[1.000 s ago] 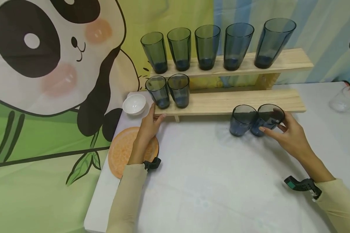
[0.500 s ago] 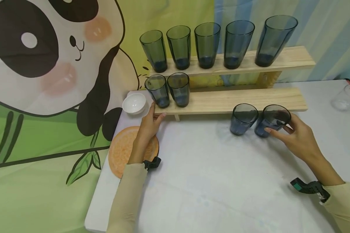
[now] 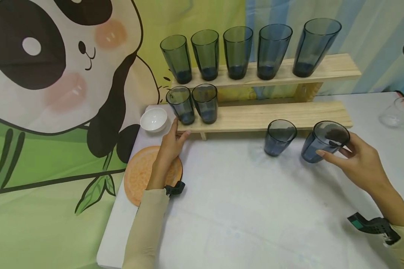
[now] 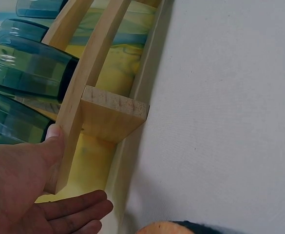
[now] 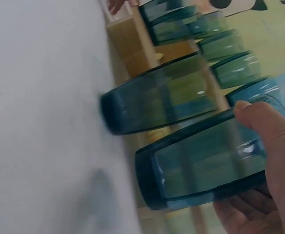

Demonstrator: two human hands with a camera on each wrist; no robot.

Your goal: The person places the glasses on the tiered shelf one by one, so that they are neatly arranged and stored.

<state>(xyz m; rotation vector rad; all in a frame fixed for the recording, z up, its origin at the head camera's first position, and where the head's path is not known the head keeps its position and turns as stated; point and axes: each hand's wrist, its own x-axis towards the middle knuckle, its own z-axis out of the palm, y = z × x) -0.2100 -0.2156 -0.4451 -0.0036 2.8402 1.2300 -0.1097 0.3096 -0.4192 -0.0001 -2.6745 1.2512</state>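
Observation:
In the head view, my right hand (image 3: 363, 162) grips a blue-tinted drinking glass (image 3: 318, 149), thumb on the near side, fingers on the far side. The right wrist view shows this glass (image 5: 200, 165) held near its rim, its base apart from a shadow on the tablecloth. To its left, a second blue glass (image 3: 280, 138) stands on the table in front of the shelf. My left hand (image 3: 170, 144) is at the left end of the lower wooden shelf (image 3: 269, 117). Its thumb touches the board's edge below a glass (image 4: 15, 117), while the other fingers extend straight beneath.
Two glasses (image 3: 205, 104) stand at the lower shelf's left end. Several taller ones (image 3: 237, 52) line the upper shelf (image 3: 336, 67). A white bowl (image 3: 153, 119) and an orange round plate (image 3: 139, 175) lie at left; a clear vessel (image 3: 394, 114) stands far right.
My right hand has moved the held glass rightward and slightly nearer, opening a gap from the glass beside it. The left hand has stayed at the shelf end.

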